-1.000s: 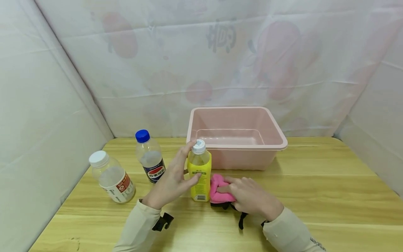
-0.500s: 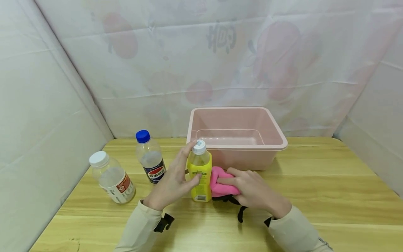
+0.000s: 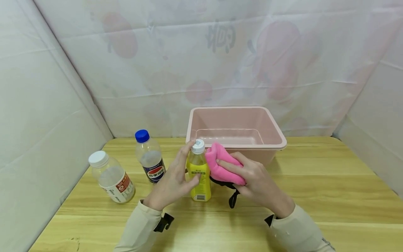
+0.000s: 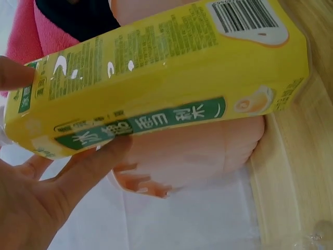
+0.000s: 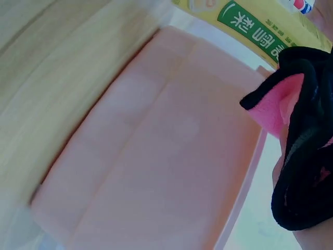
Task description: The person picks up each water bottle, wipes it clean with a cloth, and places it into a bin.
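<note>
1. Yellow bottle [image 3: 199,187]: it stands upright on the table [image 3: 330,196], at the centre of my head view.
2. Left hand [image 3: 171,183]: I see it grip the yellow bottle from 9 o'clock, thumb across the near face, index finger raised to the white cap.
3. Right hand [image 3: 258,178]: it pinches the cloth [image 3: 225,166], pink with a black reverse, a dark loop hanging below.
4. Cloth: at 2 o'clock from the yellow bottle, level with its shoulder; whether they touch, I cannot tell.
5. Tub [image 3: 264,155]: pink, at 1 o'clock, behind the cloth.
6. Cola bottle [image 3: 152,166]: blue-capped, at 10 o'clock.
7. Red-labelled bottle [image 3: 116,183]: white-capped, at 9 o'clock, farther out than the cola bottle.
8. Curtain [image 3: 176,80]: pale, faintly printed, spanning 12 o'clock.
</note>
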